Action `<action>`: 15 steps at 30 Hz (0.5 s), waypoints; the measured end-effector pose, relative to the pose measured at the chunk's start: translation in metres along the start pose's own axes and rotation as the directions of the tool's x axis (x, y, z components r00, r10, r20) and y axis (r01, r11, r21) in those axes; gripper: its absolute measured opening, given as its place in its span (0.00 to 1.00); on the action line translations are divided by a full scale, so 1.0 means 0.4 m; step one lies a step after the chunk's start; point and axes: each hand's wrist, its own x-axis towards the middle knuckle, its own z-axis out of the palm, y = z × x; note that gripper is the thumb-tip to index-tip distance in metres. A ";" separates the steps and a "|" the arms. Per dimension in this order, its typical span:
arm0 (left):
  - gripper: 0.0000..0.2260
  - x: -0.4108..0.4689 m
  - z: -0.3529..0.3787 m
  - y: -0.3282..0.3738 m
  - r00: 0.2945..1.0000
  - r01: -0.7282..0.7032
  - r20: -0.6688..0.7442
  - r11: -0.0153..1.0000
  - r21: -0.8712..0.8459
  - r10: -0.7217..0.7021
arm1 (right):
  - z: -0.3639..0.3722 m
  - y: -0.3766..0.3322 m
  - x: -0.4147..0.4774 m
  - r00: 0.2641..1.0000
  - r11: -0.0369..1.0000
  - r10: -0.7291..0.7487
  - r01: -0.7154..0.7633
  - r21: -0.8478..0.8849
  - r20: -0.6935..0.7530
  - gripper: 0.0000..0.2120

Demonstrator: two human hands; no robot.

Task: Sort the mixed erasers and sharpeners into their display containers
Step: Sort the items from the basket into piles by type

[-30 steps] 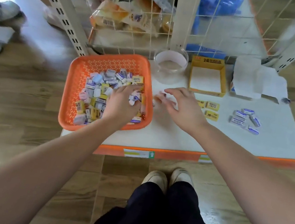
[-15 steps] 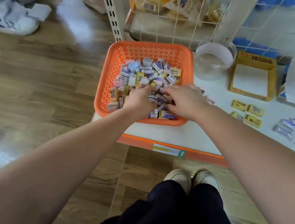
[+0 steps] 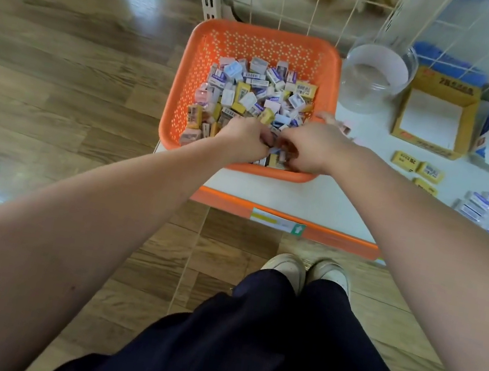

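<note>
An orange basket [image 3: 263, 34] is sitting at the left end of a white shelf [image 3: 316, 198], holding a loose heap of mixed erasers and sharpeners [image 3: 253, 92] in yellow, blue, white and pink wrappers. Both hands are reaching into the near edge of that heap. The left hand [image 3: 245, 136] and the right hand [image 3: 312, 146] are lying almost knuckle to knuckle, fingers curled down among the pieces. I cannot tell whether either one is gripping anything.

Just right of the basket a clear round tub [image 3: 376, 77] is standing upright. Beside it a yellow cardboard box [image 3: 434, 120] is showing its white floor. In front of the box, a few yellow erasers [image 3: 417, 168] are lying on the shelf, and a cluster of blue-and-white erasers [image 3: 481, 207] is lying further right.
</note>
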 end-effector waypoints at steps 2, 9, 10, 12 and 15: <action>0.19 0.001 -0.006 0.000 0.999 0.020 0.033 1.000 0.007 -0.020 | 0.003 0.005 -0.001 0.999 0.999 0.007 -0.005 0.041 -0.038 0.14; 0.23 0.012 0.001 -0.010 0.996 0.074 -0.049 0.997 -0.037 -0.076 | 0.024 0.014 0.002 0.985 0.996 0.031 -0.016 0.089 -0.171 0.15; 0.23 0.016 0.002 -0.013 0.995 0.069 -0.063 0.996 -0.052 -0.072 | 0.026 0.016 0.003 0.980 0.992 0.041 -0.017 0.126 -0.193 0.15; 0.21 0.021 0.006 -0.020 0.994 0.048 -0.090 0.995 -0.092 -0.057 | 0.025 0.019 0.003 0.967 0.972 0.071 -0.012 0.234 -0.244 0.18; 0.16 0.023 0.007 -0.026 0.990 0.020 -0.138 0.989 -0.146 -0.040 | 0.011 0.022 -0.005 0.933 0.893 0.170 -0.011 0.450 -0.316 0.18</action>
